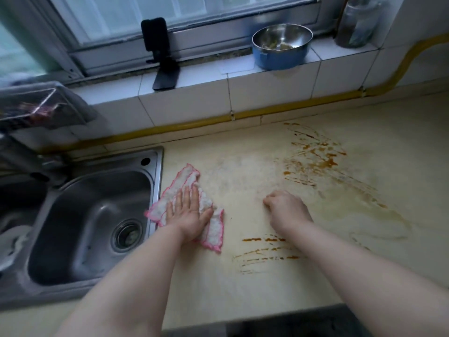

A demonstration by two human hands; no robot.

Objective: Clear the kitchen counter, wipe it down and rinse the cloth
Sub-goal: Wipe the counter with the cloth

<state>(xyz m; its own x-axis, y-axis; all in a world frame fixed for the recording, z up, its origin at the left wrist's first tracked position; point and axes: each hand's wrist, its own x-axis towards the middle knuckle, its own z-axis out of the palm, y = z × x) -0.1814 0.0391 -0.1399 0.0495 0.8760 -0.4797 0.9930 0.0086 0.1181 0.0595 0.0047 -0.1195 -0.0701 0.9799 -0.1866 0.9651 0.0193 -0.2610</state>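
A white cloth with a pink border (213, 227) lies on the cream counter (243, 276) just right of the sink. My left hand (188, 215) presses flat on the cloth with straight fingers. To its right, my right hand (286, 210) rests on the counter with fingers curled under, holding nothing. Orange-brown sauce smears (313, 154) streak the counter beyond the right hand, and more smears (264, 249) lie under my right forearm.
A steel sink (92, 227) with a drain sits at the left, its rim touching the cloth. On the tiled sill stand a black phone stand (160, 52), a blue-sided metal bowl (281, 47) and a glass jar (357, 23). A yellow pipe (218, 120) runs along the wall.
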